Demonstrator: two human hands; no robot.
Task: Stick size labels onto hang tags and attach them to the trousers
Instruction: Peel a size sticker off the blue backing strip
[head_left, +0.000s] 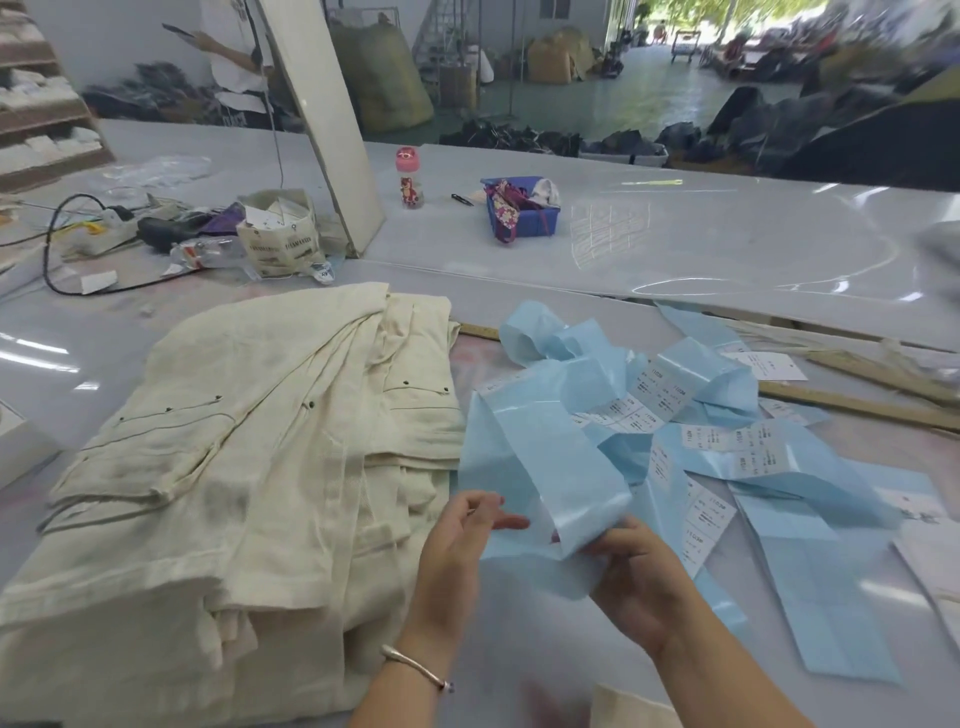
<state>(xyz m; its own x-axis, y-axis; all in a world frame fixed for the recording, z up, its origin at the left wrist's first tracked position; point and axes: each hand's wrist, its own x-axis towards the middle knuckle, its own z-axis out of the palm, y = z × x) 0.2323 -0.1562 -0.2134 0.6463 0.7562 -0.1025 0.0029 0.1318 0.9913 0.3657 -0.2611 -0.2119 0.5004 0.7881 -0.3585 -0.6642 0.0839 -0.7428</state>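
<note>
Head view: a long pale-blue label strip (545, 467) loops and tangles across the grey table (675, 249), some stretches bare and glossy, others carrying white printed size labels (628, 415). Its near end is held above the table just right of the folded cream trousers (234, 441), which lie in a stack at the left. The left hand (457, 545) has its fingers loosely curled, fingertips touching the strip's edge; the right hand (639, 577) pinches the strip from below. A white hang tag (769, 364) lies further right. Behind stand a pink bottle (410, 176) and a blue tray (524, 208); the room beyond holds sacks and dark garment heaps.
</note>
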